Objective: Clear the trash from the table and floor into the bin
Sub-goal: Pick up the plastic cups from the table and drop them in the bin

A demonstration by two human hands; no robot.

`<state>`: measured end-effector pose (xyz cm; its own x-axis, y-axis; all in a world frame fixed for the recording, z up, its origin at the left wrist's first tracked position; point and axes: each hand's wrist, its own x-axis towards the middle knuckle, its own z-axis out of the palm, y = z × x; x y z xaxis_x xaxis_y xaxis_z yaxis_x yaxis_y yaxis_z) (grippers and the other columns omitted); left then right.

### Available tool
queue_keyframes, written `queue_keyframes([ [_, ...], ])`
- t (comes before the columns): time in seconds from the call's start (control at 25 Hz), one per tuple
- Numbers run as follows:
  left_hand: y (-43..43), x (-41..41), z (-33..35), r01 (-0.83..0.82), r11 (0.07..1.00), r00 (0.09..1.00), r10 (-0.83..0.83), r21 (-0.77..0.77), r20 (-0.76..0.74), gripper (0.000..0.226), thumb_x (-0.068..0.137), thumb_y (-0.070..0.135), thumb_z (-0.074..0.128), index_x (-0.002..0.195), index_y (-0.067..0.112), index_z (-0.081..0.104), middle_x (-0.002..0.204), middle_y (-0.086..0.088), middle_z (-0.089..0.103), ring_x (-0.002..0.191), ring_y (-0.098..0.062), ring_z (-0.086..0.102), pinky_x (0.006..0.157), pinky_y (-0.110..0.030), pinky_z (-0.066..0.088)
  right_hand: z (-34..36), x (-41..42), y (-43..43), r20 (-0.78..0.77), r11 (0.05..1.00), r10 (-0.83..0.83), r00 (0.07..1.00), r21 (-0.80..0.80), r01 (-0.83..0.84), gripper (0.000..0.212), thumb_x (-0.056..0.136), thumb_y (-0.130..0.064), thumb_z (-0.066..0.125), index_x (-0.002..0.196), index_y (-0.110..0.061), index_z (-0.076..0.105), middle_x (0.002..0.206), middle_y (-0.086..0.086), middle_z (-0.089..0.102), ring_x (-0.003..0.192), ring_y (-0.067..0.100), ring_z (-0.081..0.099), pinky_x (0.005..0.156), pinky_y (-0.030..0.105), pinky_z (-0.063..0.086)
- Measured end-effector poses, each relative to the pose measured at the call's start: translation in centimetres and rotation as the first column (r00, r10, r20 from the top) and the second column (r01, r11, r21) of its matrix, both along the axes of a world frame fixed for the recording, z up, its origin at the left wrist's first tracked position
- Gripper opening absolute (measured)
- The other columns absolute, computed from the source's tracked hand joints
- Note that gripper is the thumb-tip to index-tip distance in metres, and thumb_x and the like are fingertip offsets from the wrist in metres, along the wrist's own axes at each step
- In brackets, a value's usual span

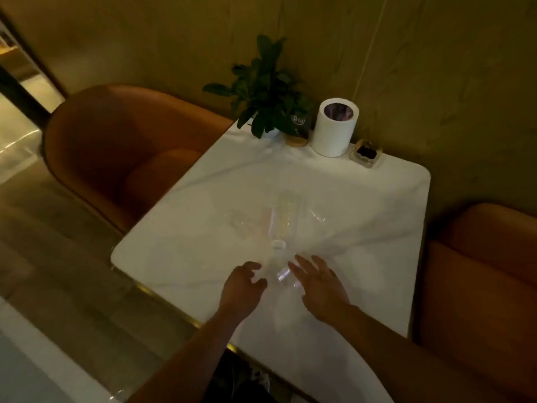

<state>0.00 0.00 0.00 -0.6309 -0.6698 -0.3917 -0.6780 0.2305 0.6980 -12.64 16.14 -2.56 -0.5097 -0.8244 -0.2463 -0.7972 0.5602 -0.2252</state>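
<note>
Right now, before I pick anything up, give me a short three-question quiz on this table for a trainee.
1. True or false: the clear bottle stands upright on the table.
2. What sits between the plant and the small dish? A) white cylinder B) mug C) book
3. How many orange chairs are at the table?

Key: 1 false, it lies on its side; 2 A; 3 two.

The bench [363,199] top is glossy, white and marble-veined, with shiny gold-coloured metal trim [151,287] at its edge; the bottle [286,216] is clear thin plastic; the orange chair [116,146] looks smooth, leathery; the wall [436,68] is matt wood-grain.
</note>
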Motion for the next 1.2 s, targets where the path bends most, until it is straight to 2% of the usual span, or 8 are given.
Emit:
queue_keyframes([
  [0.16,-6.5,-5.2,-0.4,0.108,0.928,0.994,-0.091,-0.357,0.065,0.063,0.077,0.028,0.064,0.136,0.022,0.043,0.133,-0.014,0.046,0.121,-0.032,0.047,0.095,-0.042,0.046,-1.3,0.0,-1.0,-0.032,0.994,0.074,0.997,0.085,-0.071,0.065,0.092,-0.02,0.054,0.15,-0.031,0.027,0.157,0.0,0.032,0.146,0.034,0.024,0.114,0.045,0.03],
  [0.28,-10.9,-8.1,-1.6,0.429,0.738,0.896,-0.272,-0.521,0.352,0.082,0.075,0.026,0.066,0.145,0.026,0.023,0.155,-0.01,0.019,0.143,-0.034,0.017,0.1,-0.049,0.042,-1.5,-0.4,-1.4,0.012,0.996,-0.045,0.999,0.08,0.044,0.063,0.089,-0.026,0.058,0.147,-0.029,0.034,0.15,-0.002,0.042,0.141,0.028,0.032,0.11,0.042,0.036],
  [0.44,-14.9,-9.9,-3.1,0.749,0.467,0.657,-0.435,-0.469,0.616,0.078,0.081,0.015,0.061,0.146,0.031,0.021,0.159,-0.007,0.01,0.147,-0.035,0.001,0.109,-0.052,0.03,-0.5,-1.1,-2.5,0.126,0.956,-0.294,0.948,0.027,0.293,0.072,0.083,-0.038,0.064,0.146,-0.028,0.03,0.144,-0.003,0.044,0.131,0.021,0.038,0.105,0.038,0.043],
  [0.6,-16.9,-8.7,-4.1,0.805,0.392,0.592,-0.469,-0.446,0.655,0.067,0.079,0.013,0.064,0.137,0.028,0.036,0.152,-0.007,0.022,0.145,-0.038,0.009,0.097,-0.045,0.047,0.8,-1.5,-3.5,0.272,0.878,-0.446,0.853,-0.055,0.476,0.077,0.078,-0.046,0.071,0.143,-0.029,0.033,0.139,-0.004,0.047,0.125,0.02,0.044,0.101,0.036,0.046],
  [0.84,-17.7,-5.0,-3.9,0.844,0.425,0.528,-0.545,-0.328,0.652,0.076,0.07,0.016,0.075,0.132,0.033,0.033,0.153,-0.008,0.002,0.137,-0.04,0.017,0.088,-0.045,0.055,1.2,-0.3,-3.2,0.44,0.754,-0.553,0.708,-0.098,0.65,0.077,0.073,-0.048,0.075,0.139,-0.034,0.038,0.127,-0.009,0.054,0.114,0.012,0.054,0.094,0.032,0.049],
  [0.96,-17.5,-3.6,-2.8,0.824,0.483,0.555,-0.581,-0.297,0.596,0.074,0.068,0.022,0.078,0.131,0.032,0.039,0.149,-0.008,0.015,0.125,-0.036,0.035,0.09,-0.042,0.053,1.7,0.9,-3.5,0.483,0.758,-0.532,0.695,-0.094,0.645,0.074,0.073,-0.047,0.077,0.137,-0.034,0.041,0.121,-0.012,0.056,0.109,0.009,0.055,0.09,0.028,0.048],
  [1.08,-14.8,-3.2,-0.4,0.533,0.846,0.824,-0.521,0.01,0.223,0.081,0.051,0.034,0.091,0.123,0.032,0.054,0.134,-0.005,0.042,0.107,-0.026,0.056,0.076,-0.033,0.054,3.7,2.0,-4.6,0.66,0.686,-0.476,0.581,-0.134,0.715,0.07,0.07,-0.048,0.08,0.13,-0.04,0.046,0.114,-0.02,0.061,0.103,0.001,0.06,0.08,0.016,0.047],
  [1.2,-10.5,-2.5,2.2,0.351,0.869,0.936,-0.322,0.349,-0.14,0.071,0.043,0.039,0.094,0.104,0.047,0.06,0.116,0.015,0.056,0.082,-0.018,0.067,0.047,-0.027,0.048,7.0,2.3,-5.8,0.847,0.499,-0.304,0.437,-0.249,0.83,0.063,0.066,-0.048,0.082,0.122,-0.045,0.051,0.112,-0.019,0.068,0.104,0.001,0.066,0.075,0.015,0.055],
])
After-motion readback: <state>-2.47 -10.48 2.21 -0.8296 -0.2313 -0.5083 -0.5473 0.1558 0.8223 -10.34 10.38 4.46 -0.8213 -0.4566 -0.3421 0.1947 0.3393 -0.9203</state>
